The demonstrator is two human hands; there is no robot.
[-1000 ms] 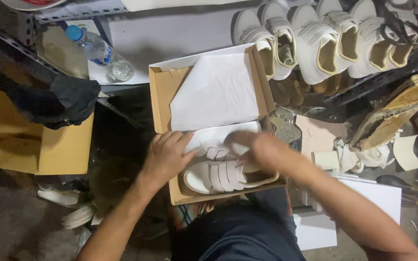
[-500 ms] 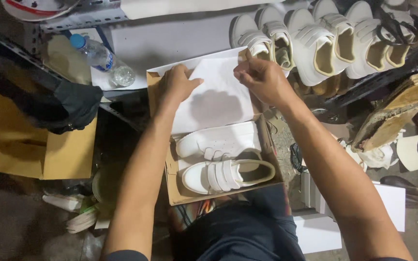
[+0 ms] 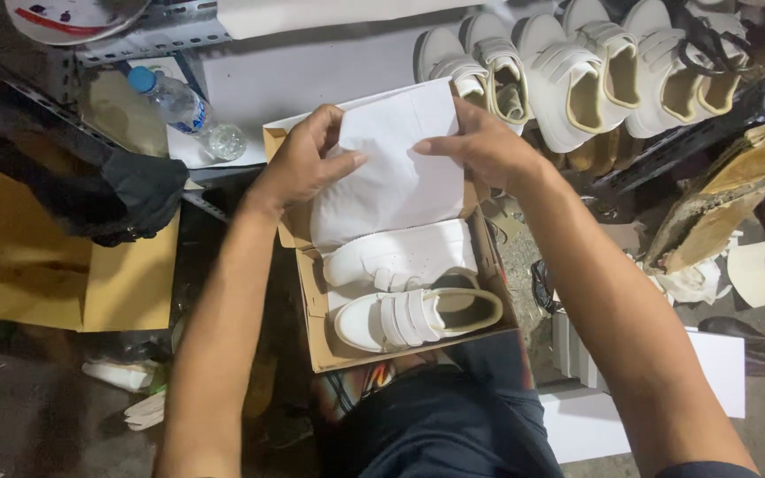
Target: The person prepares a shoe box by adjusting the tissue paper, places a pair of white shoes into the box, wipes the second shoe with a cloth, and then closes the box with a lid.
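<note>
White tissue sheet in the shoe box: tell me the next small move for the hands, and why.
Probably fold the tissue sheet down toward the near end of the cardboard box. The left hand and right hand both grip its far edge, lifted over the far end, while the two white shoes lie side by side below, uncovered.

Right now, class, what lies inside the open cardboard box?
Inside the cardboard box lie two white strap shoes and white tissue paper, held by the left hand and right hand. Anything beneath the paper is covered.
</note>
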